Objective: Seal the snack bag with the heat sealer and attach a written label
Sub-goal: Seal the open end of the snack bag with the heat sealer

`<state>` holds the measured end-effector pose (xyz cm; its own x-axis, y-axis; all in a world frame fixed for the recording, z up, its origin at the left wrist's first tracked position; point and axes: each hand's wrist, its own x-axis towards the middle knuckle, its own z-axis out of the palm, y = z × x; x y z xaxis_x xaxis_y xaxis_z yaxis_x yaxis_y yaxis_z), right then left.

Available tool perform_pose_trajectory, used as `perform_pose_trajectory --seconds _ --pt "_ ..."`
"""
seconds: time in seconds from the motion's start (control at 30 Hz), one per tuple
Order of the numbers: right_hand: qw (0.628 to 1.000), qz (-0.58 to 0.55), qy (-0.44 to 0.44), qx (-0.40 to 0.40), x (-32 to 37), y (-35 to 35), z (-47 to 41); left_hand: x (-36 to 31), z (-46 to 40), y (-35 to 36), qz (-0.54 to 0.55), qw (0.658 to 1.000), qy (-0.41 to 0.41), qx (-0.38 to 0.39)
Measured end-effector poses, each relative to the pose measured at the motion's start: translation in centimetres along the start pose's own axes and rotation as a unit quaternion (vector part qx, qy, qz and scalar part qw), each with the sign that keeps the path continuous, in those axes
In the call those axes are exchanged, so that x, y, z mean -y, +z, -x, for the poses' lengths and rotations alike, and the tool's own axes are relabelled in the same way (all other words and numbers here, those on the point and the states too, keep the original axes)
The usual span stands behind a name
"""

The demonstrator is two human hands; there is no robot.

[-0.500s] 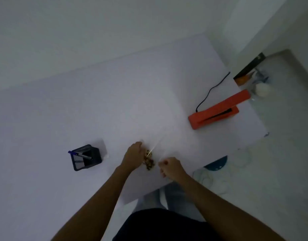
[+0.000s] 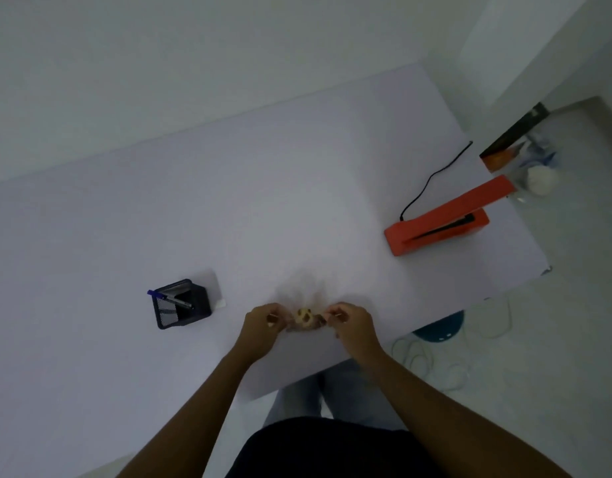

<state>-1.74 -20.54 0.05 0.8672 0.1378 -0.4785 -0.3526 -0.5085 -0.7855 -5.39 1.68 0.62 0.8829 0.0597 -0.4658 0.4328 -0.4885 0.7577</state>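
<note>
A small clear snack bag (image 2: 306, 319) with brownish snacks inside hangs between my two hands near the table's front edge. My left hand (image 2: 263, 327) pinches its left side and my right hand (image 2: 353, 326) pinches its right side. The bag's upper part is blurred and faint. An orange heat sealer (image 2: 439, 224) lies on the right of the table, its arm raised, with a black cord (image 2: 432, 179) running back from it. A white label sheet (image 2: 216, 288) lies beside a black mesh pen holder (image 2: 180, 307) that holds a blue-capped pen (image 2: 166, 296).
The white table (image 2: 228, 201) meets a white wall at the back. Its right edge drops to a floor with a blue stool (image 2: 439, 327), loose cables, a white object (image 2: 540, 179) and a dark box (image 2: 515, 136). My legs show below the front edge.
Both hands have lifted the bag's sides and spread apart; the bag now stretches between them. The camera view shifted slightly.
</note>
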Motion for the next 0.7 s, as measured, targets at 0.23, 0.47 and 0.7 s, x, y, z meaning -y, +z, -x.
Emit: perform_pose_trajectory --seconds 0.23,0.47,0.7 --pt "0.994 0.031 -0.098 0.027 -0.9 -2.2 -1.2 0.0 1.7 1.6 0.055 0.997 -0.006 -0.053" --pt "0.986 0.020 -0.118 0.115 -1.9 -3.7 -3.3 -1.2 1.6 3.9 0.064 0.996 -0.031 -0.062" --pt "0.971 0.044 -0.169 0.163 -2.3 -3.9 -3.8 -1.4 2.6 4.4 0.045 0.993 -0.041 -0.102"
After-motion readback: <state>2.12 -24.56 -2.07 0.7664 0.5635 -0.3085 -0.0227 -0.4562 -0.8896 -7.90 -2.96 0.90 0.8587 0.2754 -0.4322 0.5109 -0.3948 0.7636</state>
